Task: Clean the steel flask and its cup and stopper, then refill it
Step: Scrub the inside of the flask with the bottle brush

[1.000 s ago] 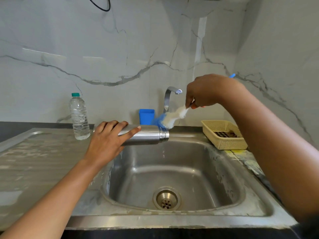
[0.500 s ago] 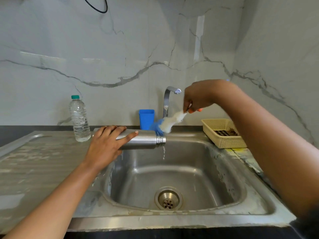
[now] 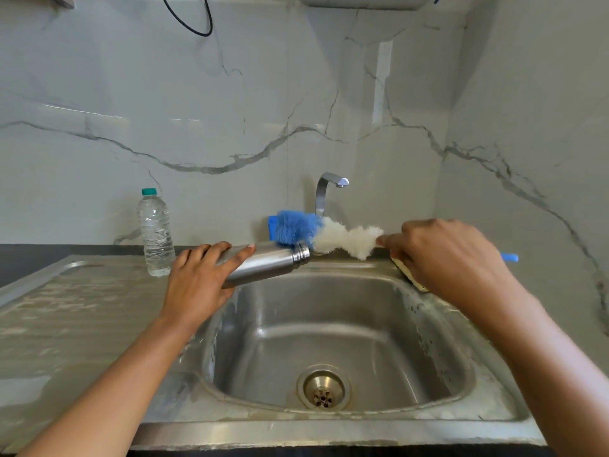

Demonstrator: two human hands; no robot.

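The steel flask [image 3: 267, 263] lies nearly level above the sink's back left rim, its open threaded mouth pointing right. My left hand [image 3: 201, 282] grips its body from above. My right hand [image 3: 441, 258] holds the handle of a bottle brush [image 3: 329, 235], whose blue and white bristles are fully out of the flask and lie just behind and above its mouth. The brush's blue handle end sticks out past my right wrist. I cannot see the flask's cup or stopper.
A steel sink [image 3: 329, 324] with a drain [image 3: 324, 389] is below my hands, its tap [image 3: 326, 192] behind. A clear water bottle [image 3: 155, 234] stands on the draining board at left. A blue container [image 3: 273, 225] is behind the brush. My right hand mostly hides a beige basket [image 3: 408, 273].
The brush has been pulled out of the flask's mouth and now lies nearly level. My right hand has dropped lower and to the right. The flask's mouth has tilted slightly upward.
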